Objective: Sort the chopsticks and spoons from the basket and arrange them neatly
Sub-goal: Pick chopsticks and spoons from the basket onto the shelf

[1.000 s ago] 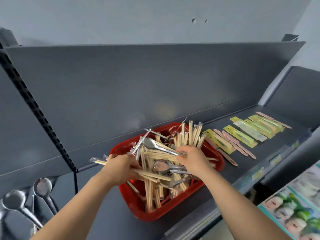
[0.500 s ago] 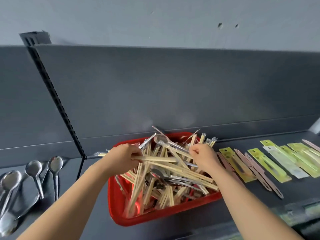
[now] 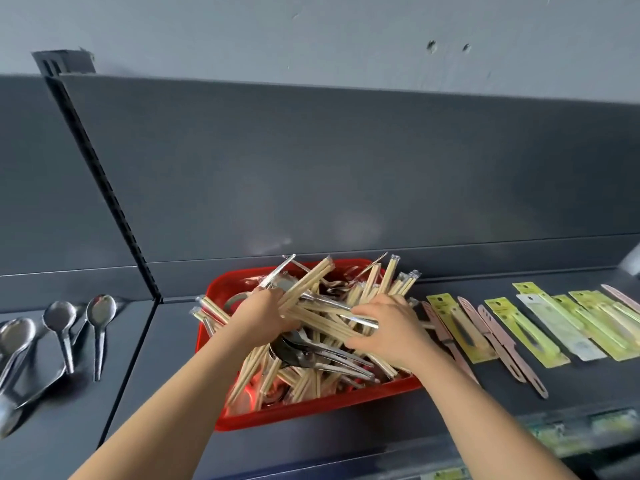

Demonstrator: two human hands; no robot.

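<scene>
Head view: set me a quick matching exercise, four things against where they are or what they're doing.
1 red basket
2 loose spoons
3 yellow packs
4 left hand

A right of the basket
B left of the shelf upright
C gripping chopsticks
D holds the mixed pile

Pairs: 1-D, 2-B, 3-A, 4-C

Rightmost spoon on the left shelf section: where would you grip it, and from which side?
Pinch the spoon by its handle's near end, from above on the person's side: it lies flat, bowl toward the back panel, and that end sits apart from the other spoons.
</scene>
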